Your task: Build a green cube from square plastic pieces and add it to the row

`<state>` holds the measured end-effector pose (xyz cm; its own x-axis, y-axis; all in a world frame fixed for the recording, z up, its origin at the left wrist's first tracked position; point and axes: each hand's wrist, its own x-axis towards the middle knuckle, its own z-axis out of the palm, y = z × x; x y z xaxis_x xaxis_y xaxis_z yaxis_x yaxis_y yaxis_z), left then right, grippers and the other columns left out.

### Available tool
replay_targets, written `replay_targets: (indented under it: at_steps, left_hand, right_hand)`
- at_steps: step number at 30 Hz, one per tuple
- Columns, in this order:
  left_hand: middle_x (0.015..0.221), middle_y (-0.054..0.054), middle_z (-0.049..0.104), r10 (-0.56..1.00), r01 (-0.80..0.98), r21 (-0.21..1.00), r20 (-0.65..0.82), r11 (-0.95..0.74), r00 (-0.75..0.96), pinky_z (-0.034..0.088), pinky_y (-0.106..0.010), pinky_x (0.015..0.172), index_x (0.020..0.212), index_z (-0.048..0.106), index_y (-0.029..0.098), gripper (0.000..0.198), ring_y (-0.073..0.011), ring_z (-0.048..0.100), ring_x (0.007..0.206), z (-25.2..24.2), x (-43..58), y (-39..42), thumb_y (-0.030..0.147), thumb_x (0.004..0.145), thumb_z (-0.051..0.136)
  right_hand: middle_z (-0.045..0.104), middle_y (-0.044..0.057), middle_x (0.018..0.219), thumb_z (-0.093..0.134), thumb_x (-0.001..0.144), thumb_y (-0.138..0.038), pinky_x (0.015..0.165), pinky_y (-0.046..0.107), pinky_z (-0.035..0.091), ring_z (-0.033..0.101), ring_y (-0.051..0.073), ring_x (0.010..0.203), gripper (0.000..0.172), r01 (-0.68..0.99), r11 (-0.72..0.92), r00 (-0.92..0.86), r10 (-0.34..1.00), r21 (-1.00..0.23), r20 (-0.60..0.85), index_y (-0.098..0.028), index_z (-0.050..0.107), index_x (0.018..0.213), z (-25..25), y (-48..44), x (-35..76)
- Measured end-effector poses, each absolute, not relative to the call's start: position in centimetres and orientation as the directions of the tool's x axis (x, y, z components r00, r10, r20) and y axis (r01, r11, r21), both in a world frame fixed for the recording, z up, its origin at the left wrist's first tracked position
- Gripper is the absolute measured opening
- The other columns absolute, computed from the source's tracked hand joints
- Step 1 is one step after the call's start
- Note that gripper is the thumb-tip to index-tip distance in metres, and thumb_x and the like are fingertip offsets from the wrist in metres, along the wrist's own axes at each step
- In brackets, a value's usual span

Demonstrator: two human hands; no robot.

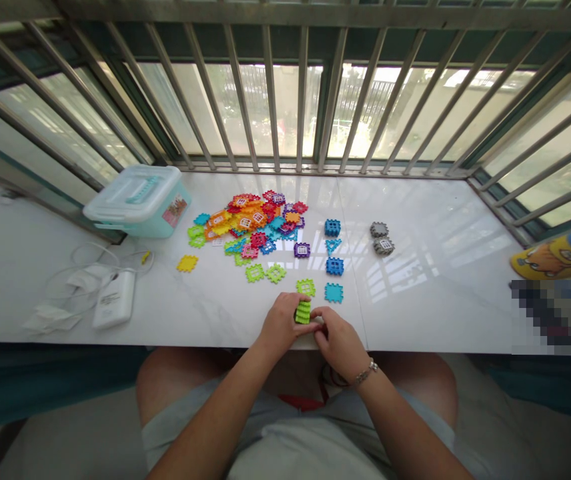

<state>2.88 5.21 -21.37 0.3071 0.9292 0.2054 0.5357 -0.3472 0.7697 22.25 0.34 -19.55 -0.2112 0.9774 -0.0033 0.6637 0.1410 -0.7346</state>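
Observation:
My left hand point(281, 320) is closed round a small stack of light green tiles point(303, 312) near the table's front edge. Just right of the stack is my right hand point(338, 339), its fingers bent and its thumb and fingertips close together by my left fingertips; whether anything is between them is too small to tell. A single green window tile point(306, 287) lies right behind the stack. To its right stands a column of blue pieces: a light blue square point(334, 293), a blue window stack point(334, 267), a blue triangle point(333, 247) and another blue stack point(332, 227).
A mixed heap of colourful tiles point(253, 220) lies behind left, with a yellow tile point(187, 263) beside it. Grey stacks point(383, 246) sit right. A lidded box point(140, 200), white power bank point(114, 299) and cables are left; a yellow-blue bottle point(560, 257) is far right.

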Motion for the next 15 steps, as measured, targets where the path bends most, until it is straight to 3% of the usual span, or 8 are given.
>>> replay_targets:
  at_steps: [6, 9, 13, 15]
  left_hand:
    - [0.117, -0.005, 0.075, 0.921, 0.53, 0.759, 0.248, -0.378, 0.302, 0.055, -0.044, 0.102, 0.123, 0.068, 0.026, 0.051, -0.0285, 0.066, 0.114, -21.4, 2.4, 4.8, 0.033, 0.08, 0.094]
    - [0.118, -0.006, 0.075, 0.918, 0.546, 0.74, 0.279, -0.392, 0.282, 0.055, -0.045, 0.103, 0.126, 0.068, 0.026, 0.053, -0.0285, 0.066, 0.113, -21.5, 2.0, 4.7, 0.032, 0.079, 0.094]
    - [0.113, -0.005, 0.075, 0.933, 0.585, 0.726, 0.284, -0.361, 0.222, 0.055, -0.046, 0.101, 0.12, 0.069, 0.026, 0.051, -0.029, 0.067, 0.11, -21.6, 1.5, 4.9, 0.033, 0.077, 0.096]
    - [0.112, -0.005, 0.074, 0.938, 0.598, 0.724, 0.288, -0.345, 0.193, 0.055, -0.045, 0.102, 0.118, 0.069, 0.026, 0.05, -0.0292, 0.067, 0.11, -21.6, 1.4, 5.0, 0.033, 0.077, 0.096]
  right_hand:
    - [0.075, 0.005, 0.11, 0.053, 0.096, -0.014, 0.089, 0.036, 0.055, 0.071, 0.022, 0.095, 0.026, 0.733, 0.172, -0.182, 0.982, -0.658, 0.054, -0.025, 0.067, 0.116, -17.5, 2.1, 23.4]
    - [0.074, 0.01, 0.116, 0.057, 0.101, -0.023, 0.103, 0.043, 0.052, 0.067, 0.028, 0.112, 0.019, 0.793, 0.29, -0.231, 0.957, -0.536, 0.176, -0.024, 0.069, 0.116, -16.4, 4.5, 23.8]
    - [0.067, 0.012, 0.144, 0.072, 0.095, -0.023, 0.117, 0.05, 0.045, 0.057, 0.032, 0.135, 0.04, 0.794, 0.449, -0.417, 0.893, -0.409, 0.171, -0.022, 0.066, 0.135, -16.2, 8.0, 23.5]
    - [0.067, 0.013, 0.145, 0.077, 0.09, -0.019, 0.117, 0.049, 0.045, 0.057, 0.032, 0.136, 0.051, 0.803, 0.459, -0.448, 0.885, -0.38, 0.123, -0.022, 0.064, 0.139, -16.6, 9.3, 23.1]
